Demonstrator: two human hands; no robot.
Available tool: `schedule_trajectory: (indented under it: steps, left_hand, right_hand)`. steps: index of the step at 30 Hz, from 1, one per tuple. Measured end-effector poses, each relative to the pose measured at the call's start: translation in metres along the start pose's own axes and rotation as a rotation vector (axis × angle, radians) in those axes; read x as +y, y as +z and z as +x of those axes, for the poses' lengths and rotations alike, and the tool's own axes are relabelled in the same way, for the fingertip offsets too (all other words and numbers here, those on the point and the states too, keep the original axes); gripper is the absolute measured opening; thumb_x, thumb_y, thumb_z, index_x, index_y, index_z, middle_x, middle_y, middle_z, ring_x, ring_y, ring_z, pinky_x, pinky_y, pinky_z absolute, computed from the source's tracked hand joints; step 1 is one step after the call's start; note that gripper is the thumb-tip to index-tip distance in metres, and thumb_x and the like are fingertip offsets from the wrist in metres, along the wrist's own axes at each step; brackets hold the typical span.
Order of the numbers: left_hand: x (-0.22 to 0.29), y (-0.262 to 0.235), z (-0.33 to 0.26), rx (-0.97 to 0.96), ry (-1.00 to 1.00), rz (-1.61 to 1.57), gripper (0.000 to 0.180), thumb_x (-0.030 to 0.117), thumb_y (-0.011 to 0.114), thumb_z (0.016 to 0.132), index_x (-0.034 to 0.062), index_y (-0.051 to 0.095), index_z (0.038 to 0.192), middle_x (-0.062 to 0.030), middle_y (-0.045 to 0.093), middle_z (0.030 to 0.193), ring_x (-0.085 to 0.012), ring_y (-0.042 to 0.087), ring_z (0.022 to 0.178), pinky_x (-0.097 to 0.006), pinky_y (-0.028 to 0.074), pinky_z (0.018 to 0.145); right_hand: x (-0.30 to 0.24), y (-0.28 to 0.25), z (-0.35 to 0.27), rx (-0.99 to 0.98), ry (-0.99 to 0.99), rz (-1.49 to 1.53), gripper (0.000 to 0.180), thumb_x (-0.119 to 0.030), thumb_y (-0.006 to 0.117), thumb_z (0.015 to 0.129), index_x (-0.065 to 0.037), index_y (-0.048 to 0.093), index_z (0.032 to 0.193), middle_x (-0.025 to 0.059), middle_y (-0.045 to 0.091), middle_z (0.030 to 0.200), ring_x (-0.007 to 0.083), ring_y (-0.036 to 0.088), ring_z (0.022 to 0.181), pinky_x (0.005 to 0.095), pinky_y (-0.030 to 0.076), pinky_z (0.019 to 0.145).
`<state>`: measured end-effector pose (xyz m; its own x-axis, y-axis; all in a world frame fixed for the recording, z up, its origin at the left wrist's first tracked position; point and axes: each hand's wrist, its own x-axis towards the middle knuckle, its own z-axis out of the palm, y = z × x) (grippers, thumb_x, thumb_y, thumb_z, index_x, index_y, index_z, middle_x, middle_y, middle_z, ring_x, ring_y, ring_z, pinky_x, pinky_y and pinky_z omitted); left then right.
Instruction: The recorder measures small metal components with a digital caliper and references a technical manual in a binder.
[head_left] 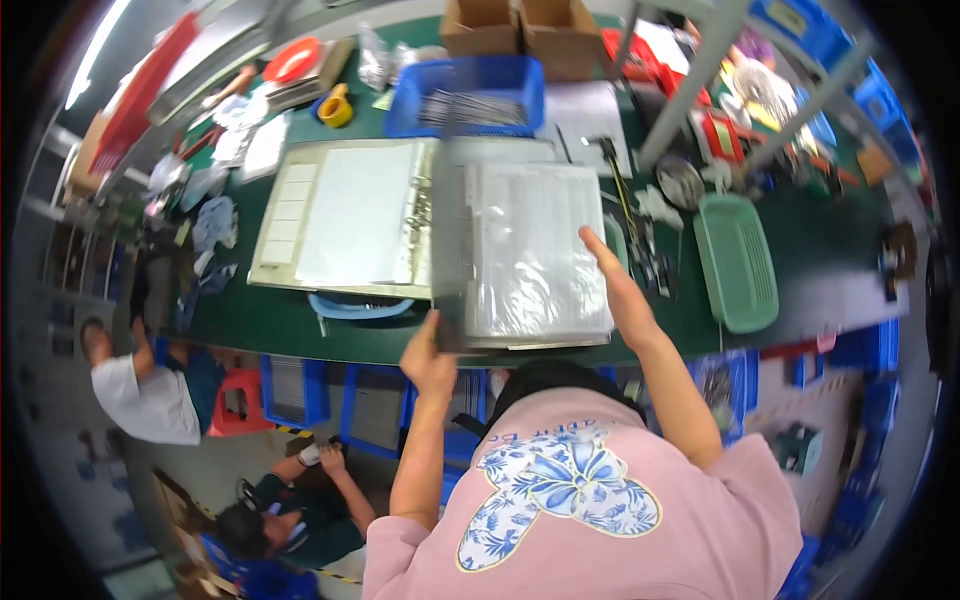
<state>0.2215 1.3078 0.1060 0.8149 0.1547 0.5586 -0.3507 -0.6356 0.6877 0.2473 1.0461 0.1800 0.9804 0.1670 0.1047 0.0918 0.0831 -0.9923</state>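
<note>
A ring binder [270, 240] lies spread on the green table with a stack of white sheets [355, 215] and metal rings. To its right is a second folder holding clear plastic sleeves [540, 260]. This folder's dark cover [450, 230] stands nearly on edge between the two, blurred by motion. My left hand [430, 362] grips the cover's near lower corner, fingers partly hidden. Along the sleeves' right edge my right hand [622, 295] is open, fingers stretched out straight, holding nothing.
Behind the folders sits a blue tray [400, 108] of thin metal parts. A green basket [712, 240], a hammer [610, 155] and other tools lie right. Grey frame posts [700, 80] rise at the back right. Two people [150, 395] are at the lower left.
</note>
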Motion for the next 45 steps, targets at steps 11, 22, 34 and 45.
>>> schedule_trajectory:
  steps: [11, 22, 34, 45]
  left_hand:
    - [-0.049, -0.047, 0.003, 0.394, -0.871, -0.402, 0.036, 0.026, 0.048, 0.081, 0.0093, 0.036, 0.052, 0.0053, 0.031, 0.046, -0.0041, 0.022, 0.038, -0.022, 0.016, 0.035]
    - [-0.007, -0.045, -0.022, 0.194, -0.833, -0.074, 0.029, 0.021, 0.041, 0.079, 0.0009, 0.055, 0.064, 0.0071, 0.027, 0.045, -0.0017, 0.023, 0.039, -0.019, 0.014, 0.037]
    - [0.044, 0.026, 0.038, -0.334, -0.945, -0.466, 0.023, 0.004, 0.055, 0.071, -0.0046, 0.052, 0.092, -0.011, 0.056, 0.086, -0.0137, 0.054, 0.073, -0.024, 0.043, 0.064]
    - [0.051, 0.037, 0.028, -0.295, -0.959, -0.571, 0.022, 0.006, 0.055, 0.072, -0.0049, 0.052, 0.091, -0.0091, 0.056, 0.083, -0.0127, 0.053, 0.071, -0.023, 0.043, 0.062]
  right_hand:
    - [0.09, 0.001, -0.06, 0.495, 0.286, -1.117, 0.062, -0.023, 0.059, 0.067, 0.008, 0.033, 0.114, 0.0222, 0.03, 0.12, 0.0345, 0.027, 0.112, 0.0414, 0.021, 0.091]
    - [0.069, 0.013, -0.042, 0.616, 0.005, -0.727, 0.046, 0.002, 0.055, 0.059, 0.0, 0.044, 0.103, 0.0135, 0.045, 0.11, 0.0286, 0.042, 0.102, 0.037, 0.028, 0.089]
    - [0.076, -0.004, -0.066, 0.574, 0.313, -0.891, 0.054, -0.017, 0.06, 0.065, 0.004, 0.038, 0.11, 0.0206, 0.032, 0.118, 0.0338, 0.026, 0.111, 0.0408, 0.022, 0.091]
    - [0.041, 0.03, -0.045, 0.267, 0.01, -0.782, 0.056, -0.008, 0.054, 0.062, -0.001, 0.038, 0.115, 0.0158, 0.036, 0.119, 0.0307, 0.037, 0.106, 0.0392, 0.026, 0.088]
